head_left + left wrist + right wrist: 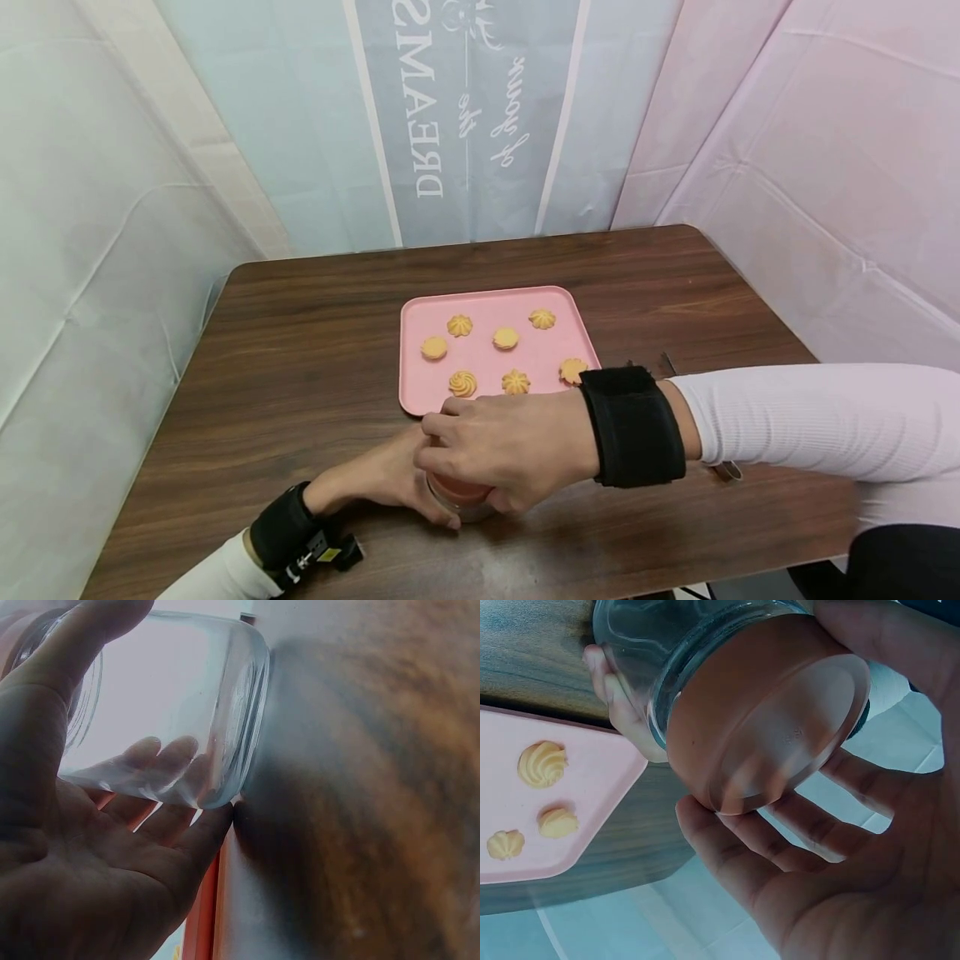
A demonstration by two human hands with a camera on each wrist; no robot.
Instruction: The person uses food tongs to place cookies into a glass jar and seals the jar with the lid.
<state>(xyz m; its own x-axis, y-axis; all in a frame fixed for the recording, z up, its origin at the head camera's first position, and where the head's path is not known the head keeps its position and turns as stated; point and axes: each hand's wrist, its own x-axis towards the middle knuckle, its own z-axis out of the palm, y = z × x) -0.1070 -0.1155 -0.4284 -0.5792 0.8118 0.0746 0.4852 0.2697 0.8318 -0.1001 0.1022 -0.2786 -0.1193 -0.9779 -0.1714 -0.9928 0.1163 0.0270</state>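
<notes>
A clear glass jar (165,682) stands upright on the table near its front edge, closed by a pinkish-brown lid (757,712). My left hand (390,471) is wrapped around the jar's side, thumb on one side and fingers on the other. From above, my right hand (517,442) grips the lid by its rim with fingers and thumb spread round it. Through the glass in the left wrist view I see only fingers, no contents. In the head view my right hand hides much of the jar and lid.
Beyond the hands lies a pink tray (487,304) with several golden cookies spaced over it, such as a swirled cookie (462,383). A metal utensil (727,472) lies at the right, mostly hidden under my right forearm. Fabric curtains (315,125) enclose the wooden table (300,350).
</notes>
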